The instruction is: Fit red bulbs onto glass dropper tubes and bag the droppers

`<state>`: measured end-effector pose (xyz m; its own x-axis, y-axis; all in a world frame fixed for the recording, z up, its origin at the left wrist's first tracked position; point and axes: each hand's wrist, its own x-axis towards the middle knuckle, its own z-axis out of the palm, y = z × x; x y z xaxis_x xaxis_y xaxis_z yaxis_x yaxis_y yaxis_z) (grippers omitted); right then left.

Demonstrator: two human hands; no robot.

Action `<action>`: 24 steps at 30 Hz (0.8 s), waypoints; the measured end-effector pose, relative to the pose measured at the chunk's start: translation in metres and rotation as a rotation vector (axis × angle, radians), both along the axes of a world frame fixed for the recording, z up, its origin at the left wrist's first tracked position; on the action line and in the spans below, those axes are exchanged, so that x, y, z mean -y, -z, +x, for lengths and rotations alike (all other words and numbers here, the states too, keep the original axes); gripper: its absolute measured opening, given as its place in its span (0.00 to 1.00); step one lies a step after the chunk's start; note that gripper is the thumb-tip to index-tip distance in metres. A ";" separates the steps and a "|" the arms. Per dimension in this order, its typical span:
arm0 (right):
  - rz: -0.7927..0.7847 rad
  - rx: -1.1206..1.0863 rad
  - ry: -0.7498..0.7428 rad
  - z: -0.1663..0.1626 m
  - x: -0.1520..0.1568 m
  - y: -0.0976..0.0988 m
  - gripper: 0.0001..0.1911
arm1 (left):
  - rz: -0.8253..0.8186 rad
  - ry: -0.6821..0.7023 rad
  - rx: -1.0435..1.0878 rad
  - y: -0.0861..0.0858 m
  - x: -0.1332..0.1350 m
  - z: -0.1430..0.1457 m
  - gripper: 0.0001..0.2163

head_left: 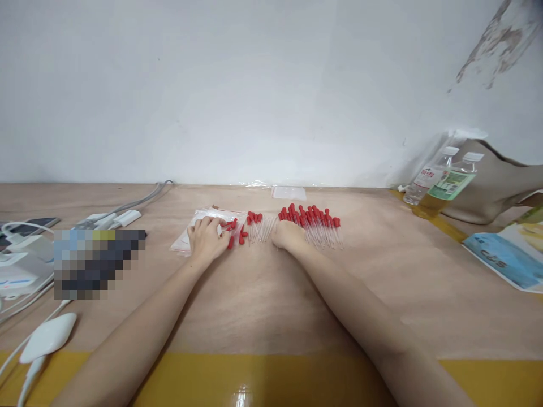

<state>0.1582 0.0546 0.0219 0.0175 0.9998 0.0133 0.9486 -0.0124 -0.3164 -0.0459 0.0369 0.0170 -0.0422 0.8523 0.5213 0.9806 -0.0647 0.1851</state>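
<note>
- A shiny yellow band [237, 380] runs nearest, below both hands and under the forearms.
- Right of the right hand, a blue packet [494, 263] bears large pale lettering, too unclear to read surely.
- Beyond that packet, further from the right hand, two bottles lean by a grey bag [498, 181]: a green-labelled bottle [452, 183] with yellowish drink, and a clear bottle [424, 182] with red print; neither label is legible.
- Left of the left hand sit a white charger [48, 337], a power strip [19, 277] and a pixelated patch.
- The left hand [208, 234] curls over a plastic bag [181, 242], fingertips at loose red bulbs [242, 236]; I cannot tell whether it grips one.
- The right hand [288, 234] is curled among thin clear tubes [265, 229], hiding some; its grasp cannot be told.
- Red-topped droppers [316, 221] lie just right of it, more between the hands.
</note>
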 end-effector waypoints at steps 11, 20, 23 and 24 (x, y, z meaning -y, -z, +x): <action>0.130 0.036 -0.048 0.018 0.028 -0.004 0.14 | -0.054 0.402 -0.210 -0.004 0.000 0.030 0.13; 0.309 0.070 -0.107 0.060 0.081 0.010 0.11 | -0.029 0.251 -0.173 0.013 -0.007 0.039 0.08; 0.348 0.038 -0.105 0.066 0.087 0.015 0.09 | 0.030 0.287 -0.078 0.012 -0.006 0.038 0.07; 0.362 0.023 -0.100 0.068 0.088 0.017 0.09 | 0.057 0.317 -0.014 0.012 -0.006 0.038 0.07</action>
<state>0.2259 -0.0334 0.0051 -0.0840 0.9271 0.3653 0.9463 0.1890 -0.2621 -0.0082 0.0428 0.0046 0.2284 0.7914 0.5670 0.9124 -0.3772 0.1589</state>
